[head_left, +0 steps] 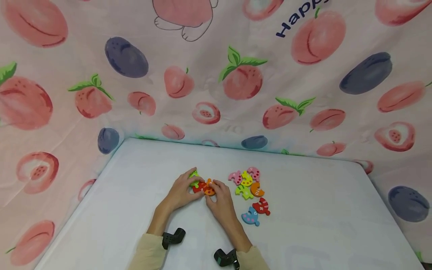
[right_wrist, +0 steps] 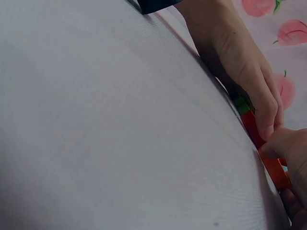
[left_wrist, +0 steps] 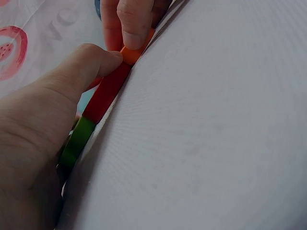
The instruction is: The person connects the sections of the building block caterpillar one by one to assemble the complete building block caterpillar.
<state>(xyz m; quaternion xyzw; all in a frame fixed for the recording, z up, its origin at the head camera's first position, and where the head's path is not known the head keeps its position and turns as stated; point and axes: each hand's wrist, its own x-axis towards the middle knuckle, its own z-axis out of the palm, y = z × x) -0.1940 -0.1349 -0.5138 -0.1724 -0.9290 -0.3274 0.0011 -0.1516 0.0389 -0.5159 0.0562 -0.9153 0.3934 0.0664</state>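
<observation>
Three flat puzzle pieces with numbers sit joined edge to edge on the white table (head_left: pixel 162 157): green (head_left: pixel 194 183), red (head_left: pixel 199 187) and orange (head_left: pixel 210 191). My left hand (head_left: pixel 179 190) holds the red piece between thumb and fingers, its fingers partly covering the green one. From the right, my right hand (head_left: pixel 222 202) pinches the orange piece, whose edge meets the red one. In the left wrist view the left thumb (left_wrist: pixel 91 62) lies along the red piece (left_wrist: pixel 108 91), its tip beside the orange piece (left_wrist: pixel 132 55). Both thumbs nearly meet at that seam.
Right of my hands lie more puzzle pieces: two pink ones (head_left: pixel 235 177), a yellow (head_left: pixel 246 179), a green (head_left: pixel 244 192), an orange (head_left: pixel 257 190), a red striped (head_left: pixel 261 206) and a blue (head_left: pixel 250 216). A fruit-print cloth (head_left: pixel 209 82) rises behind the table.
</observation>
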